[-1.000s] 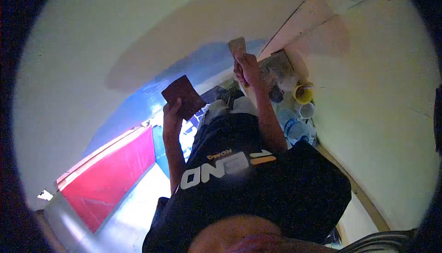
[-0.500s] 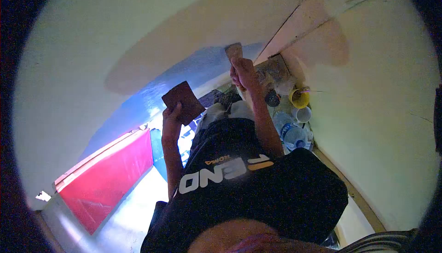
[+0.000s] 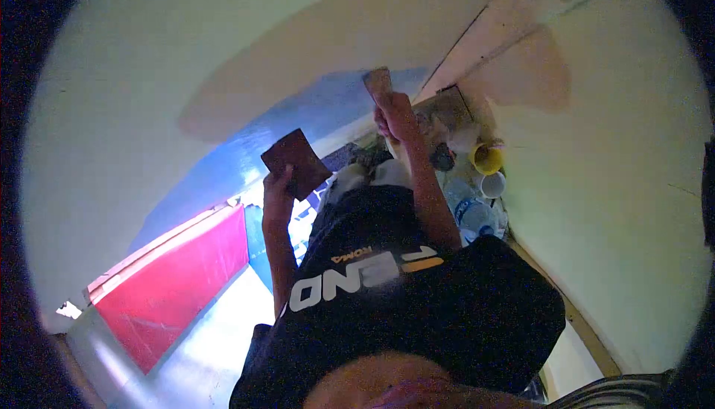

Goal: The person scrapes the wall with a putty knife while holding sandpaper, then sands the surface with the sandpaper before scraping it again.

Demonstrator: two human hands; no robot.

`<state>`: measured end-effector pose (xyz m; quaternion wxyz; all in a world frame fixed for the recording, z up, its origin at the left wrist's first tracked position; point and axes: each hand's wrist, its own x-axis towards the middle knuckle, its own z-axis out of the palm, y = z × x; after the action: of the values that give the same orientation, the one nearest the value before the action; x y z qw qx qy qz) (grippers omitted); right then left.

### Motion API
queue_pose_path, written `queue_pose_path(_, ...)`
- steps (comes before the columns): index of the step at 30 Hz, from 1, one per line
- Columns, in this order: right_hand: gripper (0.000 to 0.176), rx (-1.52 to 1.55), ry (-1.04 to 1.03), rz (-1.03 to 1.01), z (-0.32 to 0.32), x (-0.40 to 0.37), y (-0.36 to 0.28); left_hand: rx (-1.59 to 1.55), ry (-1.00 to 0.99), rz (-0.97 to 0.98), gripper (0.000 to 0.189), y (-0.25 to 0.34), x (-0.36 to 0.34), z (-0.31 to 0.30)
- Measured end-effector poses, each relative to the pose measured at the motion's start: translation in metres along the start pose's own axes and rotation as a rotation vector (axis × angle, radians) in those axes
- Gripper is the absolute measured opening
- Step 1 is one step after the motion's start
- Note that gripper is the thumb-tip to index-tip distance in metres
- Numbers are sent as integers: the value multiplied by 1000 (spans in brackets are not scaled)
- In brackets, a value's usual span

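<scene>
My right hand (image 3: 398,117) is wrapped round a putty knife (image 3: 378,80), its broad, dull blade pointing up toward the blue-painted band (image 3: 320,100) low on the wall. Lower and to the left, my left hand (image 3: 278,189) grips a dark brown square plate (image 3: 292,162) by its lower edge, thumb lying on the face. The plate is tilted, and its surface is too dark for detail. A gap separates the two hands, in front of my dark printed shirt.
Pale walls (image 3: 633,186) meet at a corner on the upper right. Along the right wall's foot stand a yellow container (image 3: 488,160), a white cup (image 3: 492,185) and a large clear plastic bottle (image 3: 475,217). On the lower left is a red panel (image 3: 175,286) beside a brightly lit floor.
Both hands keep their holds and barely move. The view shifts slightly, and the shadow on the wall slides a little to the right.
</scene>
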<state>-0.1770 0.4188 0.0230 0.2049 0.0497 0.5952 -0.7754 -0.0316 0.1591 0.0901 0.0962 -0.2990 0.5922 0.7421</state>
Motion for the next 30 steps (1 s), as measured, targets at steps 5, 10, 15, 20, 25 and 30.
queue_pose_path(5,53,42,-7,-18,10,-5,-12,76,-22,27,37,-3,0,-2)
queue_pose_path(10,42,5,-47,41,0,-3,-18,-56,-11,34,32,3,2,7)
queue_pose_path(15,46,28,-54,38,-8,-6,-11,-26,-18,18,31,4,-1,8)
queue_pose_path(20,53,-94,-52,-36,-12,-2,0,30,-25,5,35,-3,-2,-1)
queue_pose_path(25,55,-88,-25,-34,-4,-8,-26,8,-54,82,39,4,0,8)
queue_pose_path(30,56,-99,-8,-24,2,-6,-22,148,-37,45,39,23,-12,19)
